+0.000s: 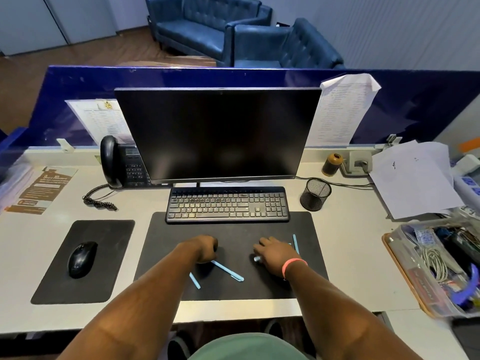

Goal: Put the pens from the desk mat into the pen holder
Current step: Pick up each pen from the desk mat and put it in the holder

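Between the desk mat [306,281] and the mesh pen holder [315,194] lay a bare strip of desk, so the way up and to the right from the mat stood open. The keyboard [227,205] overlapped the mat's far edge and blocked a straight reach forward, with the monitor [218,133] rising close behind it. A thin cable [348,184] ran across the desk just behind the holder. To the right, loose papers [415,183] and a clear box of cables [439,266] crowded the desk's edge, well apart from the holder. The holder's mouth was open and unobstructed from above.
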{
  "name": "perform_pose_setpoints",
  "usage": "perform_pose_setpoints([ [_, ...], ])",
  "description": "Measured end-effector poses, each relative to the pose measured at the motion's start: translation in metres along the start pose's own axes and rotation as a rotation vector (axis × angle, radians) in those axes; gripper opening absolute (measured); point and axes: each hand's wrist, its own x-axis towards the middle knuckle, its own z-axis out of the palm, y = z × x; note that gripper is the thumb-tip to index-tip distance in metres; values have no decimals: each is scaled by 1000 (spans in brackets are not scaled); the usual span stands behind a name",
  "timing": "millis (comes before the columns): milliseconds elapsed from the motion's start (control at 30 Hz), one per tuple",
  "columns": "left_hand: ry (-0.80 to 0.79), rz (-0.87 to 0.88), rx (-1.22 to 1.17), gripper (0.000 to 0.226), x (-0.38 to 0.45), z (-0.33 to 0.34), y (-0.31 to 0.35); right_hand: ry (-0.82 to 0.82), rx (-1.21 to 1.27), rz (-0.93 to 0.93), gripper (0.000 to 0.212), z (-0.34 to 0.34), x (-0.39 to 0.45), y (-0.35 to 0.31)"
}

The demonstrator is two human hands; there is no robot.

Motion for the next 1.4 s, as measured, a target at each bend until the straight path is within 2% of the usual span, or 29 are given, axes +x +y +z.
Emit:
perform_pose_setpoints([
  [133, 18, 10, 17, 36, 5, -5, 5, 377, 529, 299, 10, -24, 0, 15],
  [267, 35, 18, 26, 37, 10, -4, 6, 620, 918, 544, 14, -59, 8, 41],
  [433, 55, 35, 15, 40, 15, 3, 2, 886, 1149, 701, 13, -85, 9, 76],
  [600, 48, 30, 7, 46, 19, 10, -2, 1235, 1436, 889, 29, -90, -3, 115],
  [700, 58, 24, 2, 44, 23, 5, -2, 1370, 1500, 977, 32, -96, -9, 138],
  [867, 48, 13, 14, 39, 31, -5, 1, 1404, 1452, 1052, 29, -104, -11, 160],
  [1033, 56, -12, 18, 40, 35, -6, 0, 1237, 1249, 1101, 26, -97, -3, 168],
  [1267, 46, -37, -43, 42, 31, -10, -8, 1344, 1369, 1148, 28, -97, 1, 183],
  [1333, 45, -47, -69, 41, 34, -12, -13, 1307, 1321, 1156, 27, -94, 1, 189],
  [1400, 41, -58, -85, 41, 37, -14, -16, 1195, 1210, 1124, 24, -92, 1, 187],
])
